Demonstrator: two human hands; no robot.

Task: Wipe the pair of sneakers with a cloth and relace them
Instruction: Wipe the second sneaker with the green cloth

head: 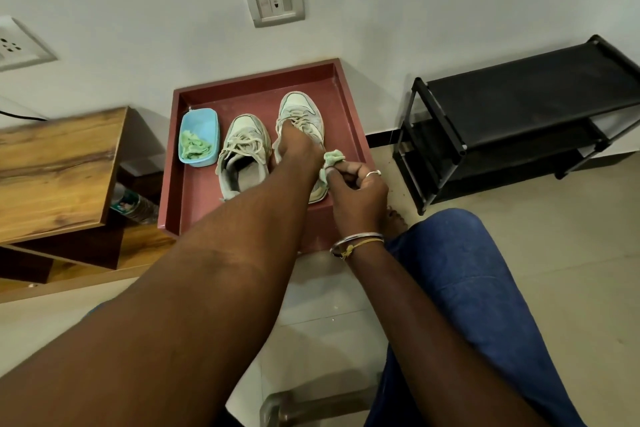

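Note:
Two pale, worn sneakers stand side by side, toes to the wall, in a dark red tray (349, 104). The left sneaker (244, 149) is untouched, its laces loose. My left hand (298, 149) reaches across and grips the right sneaker (299, 107) around its laces and tongue. My right hand (356, 191) pinches a small crumpled green cloth (333, 159) against that sneaker's right side, near the heel. Much of the right sneaker's rear is hidden by my hands.
A light blue plastic tub (201, 121) holding another green cloth sits in the tray's left part. A wooden cabinet (59, 170) stands to the left and a black shoe rack (519, 114) to the right. My blue-trousered knee (460, 260) is beside the tray.

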